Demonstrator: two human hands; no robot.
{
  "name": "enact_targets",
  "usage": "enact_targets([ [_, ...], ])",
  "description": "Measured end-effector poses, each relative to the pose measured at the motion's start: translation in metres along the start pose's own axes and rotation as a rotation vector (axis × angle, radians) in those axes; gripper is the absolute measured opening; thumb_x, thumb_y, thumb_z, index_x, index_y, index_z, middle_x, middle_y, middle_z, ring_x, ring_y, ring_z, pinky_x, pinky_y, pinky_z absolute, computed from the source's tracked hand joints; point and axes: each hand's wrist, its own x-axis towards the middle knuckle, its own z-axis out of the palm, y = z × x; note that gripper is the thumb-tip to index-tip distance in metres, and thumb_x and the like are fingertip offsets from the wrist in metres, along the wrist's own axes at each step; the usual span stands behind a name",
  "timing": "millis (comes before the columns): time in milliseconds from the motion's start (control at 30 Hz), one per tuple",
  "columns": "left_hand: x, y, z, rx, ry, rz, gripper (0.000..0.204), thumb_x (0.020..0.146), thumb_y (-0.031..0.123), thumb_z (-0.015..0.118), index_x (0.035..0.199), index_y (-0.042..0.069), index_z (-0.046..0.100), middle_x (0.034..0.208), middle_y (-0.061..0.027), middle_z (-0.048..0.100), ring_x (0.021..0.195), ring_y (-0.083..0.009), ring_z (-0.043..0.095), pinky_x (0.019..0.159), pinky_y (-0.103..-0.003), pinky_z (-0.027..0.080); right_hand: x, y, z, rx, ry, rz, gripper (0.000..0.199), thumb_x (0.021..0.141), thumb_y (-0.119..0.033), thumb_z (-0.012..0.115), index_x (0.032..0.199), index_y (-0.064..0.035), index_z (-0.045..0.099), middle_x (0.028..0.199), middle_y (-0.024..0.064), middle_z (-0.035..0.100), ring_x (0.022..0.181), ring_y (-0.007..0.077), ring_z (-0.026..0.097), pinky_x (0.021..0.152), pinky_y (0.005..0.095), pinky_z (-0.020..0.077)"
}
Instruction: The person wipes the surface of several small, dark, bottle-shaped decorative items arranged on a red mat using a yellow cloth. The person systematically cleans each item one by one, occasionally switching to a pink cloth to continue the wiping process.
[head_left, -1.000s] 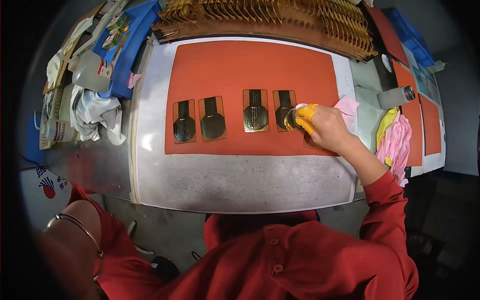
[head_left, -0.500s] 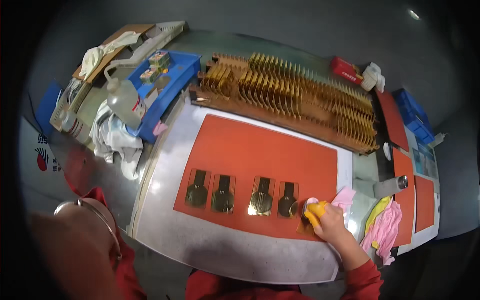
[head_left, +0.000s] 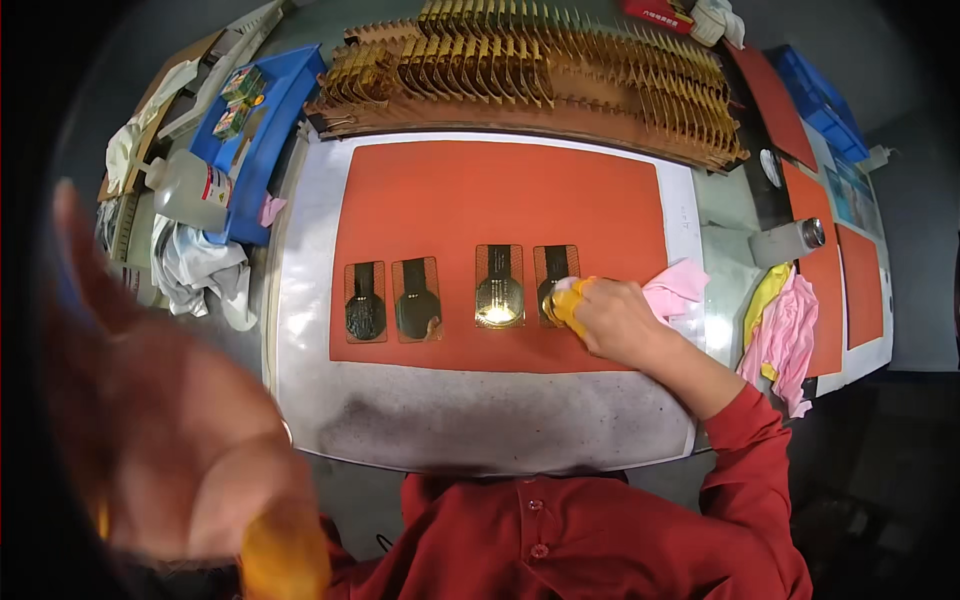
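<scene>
My right hand (head_left: 615, 318), with yellow finger covers on its fingertips, is closed on a small white wad (head_left: 564, 285). It presses at the right side of a thin brownish plate (head_left: 551, 262) with a dark round-and-stem pattern, partly covering it. Three similar plates lie in the row to its left: a shiny one (head_left: 499, 286), another (head_left: 417, 300) and the leftmost (head_left: 365, 302). All rest on an orange mat (head_left: 480, 200). Large and blurred at the left, my left hand (head_left: 190, 450) is raised, fingers apart, with nothing visible in it; one yellow finger cover shows.
Behind the mat stands a long brown rack (head_left: 540, 85) of upright golden plates. Pink cloths (head_left: 788, 325), a bottle (head_left: 788, 241) and more orange sheets (head_left: 815, 280) lie right. At left are a blue tray (head_left: 290, 95), a plastic wash bottle (head_left: 190, 190) and crumpled cloths (head_left: 200, 270).
My right hand has moved left, from beside the right-hand plate onto it, still gripping the white wad. My left hand has come up into view at the left. The whole view has tilted downward.
</scene>
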Motion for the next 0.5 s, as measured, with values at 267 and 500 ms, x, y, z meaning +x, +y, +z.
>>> enact_targets([
  [267,-0.16,0.015,-0.032,0.374,-0.481,-0.689,0.038,0.077,0.003,0.062,0.114,-0.001,0.054,0.12,-0.0191,0.055,0.113,-0.036,0.052,0.097,-0.043,0.038,-0.007,0.0,-0.011,0.066,-0.086,-0.031,0.006,0.069,-0.004,0.059,0.073,-0.0028,0.055,0.069,0.0127,0.058,0.062,0.0315,0.059,0.052,0.0423,0.0469],
  [500,-0.202,0.066,-0.005,0.187,-0.589,-0.795,0.039,0.069,0.0,0.066,0.107,0.001,0.056,0.117,-0.0151,0.056,0.108,-0.0333,0.053,0.087,-0.041,0.04,0.045,0.035,-0.013,-0.161,-0.108,0.168,0.009,0.071,-0.007,0.061,0.078,-0.0021,0.06,0.073,0.0149,0.06,0.066,0.0338,0.06,0.056,0.0441,0.048],
])
